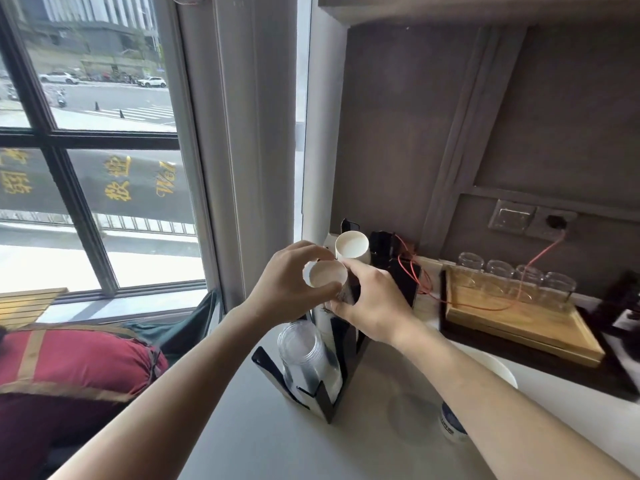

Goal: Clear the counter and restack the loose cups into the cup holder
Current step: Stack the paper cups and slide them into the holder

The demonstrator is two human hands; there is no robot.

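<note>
Both hands work at the top of the black cup holder, which stands on the pale counter near frame centre. Left hand is closed round a white paper cup, mouth up toward the camera, fingers curled on its far side and thumb on the near rim. Right hand at approx 3 o'clock of that cup grips what looks like the paper-cup stack beneath it; the exact contact is hidden by the fingers.

A second white paper cup tops the rear slot at 12 o'clock. A stack of clear plastic cups fills the front slot at 6 o'clock.

Step in hand, prob: seating the loose cup into the middle stack. To do it well, keep the right hand steadying the stack so it doesn't lean, line the cup's axis w/ the stack, then press straight down w/o squeezing, since thin paper rims crease easily. Mind the rear cup just beside the left fingers; a knock could tip it.

Empty glass jars on a wooden tray sit at 3 o'clock, well apart.
</note>
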